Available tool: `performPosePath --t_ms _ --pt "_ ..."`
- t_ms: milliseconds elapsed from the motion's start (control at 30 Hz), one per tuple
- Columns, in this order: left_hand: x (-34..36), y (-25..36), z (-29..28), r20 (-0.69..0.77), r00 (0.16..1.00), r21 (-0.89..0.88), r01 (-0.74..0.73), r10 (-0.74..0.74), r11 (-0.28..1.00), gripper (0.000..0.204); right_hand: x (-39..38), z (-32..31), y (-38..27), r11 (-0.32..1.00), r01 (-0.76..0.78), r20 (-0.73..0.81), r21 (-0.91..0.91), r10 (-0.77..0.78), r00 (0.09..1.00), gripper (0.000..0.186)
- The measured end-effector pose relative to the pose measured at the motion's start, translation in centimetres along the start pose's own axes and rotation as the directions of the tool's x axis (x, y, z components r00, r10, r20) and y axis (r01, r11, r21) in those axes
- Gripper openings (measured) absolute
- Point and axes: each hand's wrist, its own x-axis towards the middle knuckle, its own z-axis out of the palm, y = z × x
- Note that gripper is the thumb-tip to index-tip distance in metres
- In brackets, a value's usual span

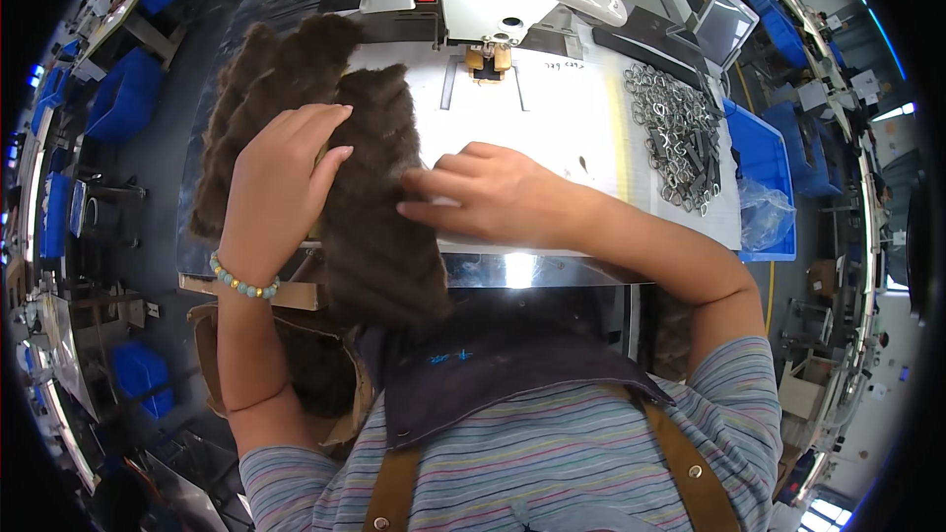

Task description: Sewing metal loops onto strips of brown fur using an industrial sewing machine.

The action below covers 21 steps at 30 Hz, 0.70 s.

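Note:
A long piece of dark brown fur (379, 246) lies across the table's front edge, its near end hanging over toward me. My left hand (281, 172) rests at the piece's left edge, thumb and forefinger apart on the pile and the other fingers partly hidden. From the right, my right hand (488, 192) bends its fingers onto the right edge of the same piece, seemingly pinching it; those fingertips are slightly blurred. More brown fur pieces (241, 103) lie overlapping beyond and left of my left hand. Ahead stands a white sewing machine, its brass-coloured clamp (488, 64) above the white work surface (552, 128).
Metal rings and clasps with dark parts (680, 133) are heaped at the table's right. Beside them is a blue bin (764, 158) with clear plastic in it. A cardboard box (207, 345) holding dark material stands below the table's left front. A small screen (726, 25) is at far right.

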Motion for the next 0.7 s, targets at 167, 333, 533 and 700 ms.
performPosePath --t_ms 167,333,533,700 --pt "-0.1 -0.2 0.8 -0.006 1.000 -0.055 0.024 -0.024 0.998 0.033 0.7 -0.3 0.1 0.997 0.055 -0.004 -0.061 -0.055 0.998 0.021" --pt "-0.5 0.1 2.0 0.036 0.998 -0.065 -0.056 0.058 0.996 0.032 -3.2 -4.7 -1.6 0.998 -0.021 0.115 0.060 0.014 0.993 0.021" --pt "0.2 1.7 4.2 0.049 0.975 -0.133 -0.207 0.215 0.969 0.027 -5.7 -5.5 -1.6 0.831 -0.316 0.166 0.458 0.269 0.949 0.013" --pt "0.8 2.3 5.2 0.064 0.945 -0.171 -0.306 0.320 0.937 0.026 -5.0 -4.0 1.5 0.659 -0.631 0.152 0.410 0.633 0.759 0.025"
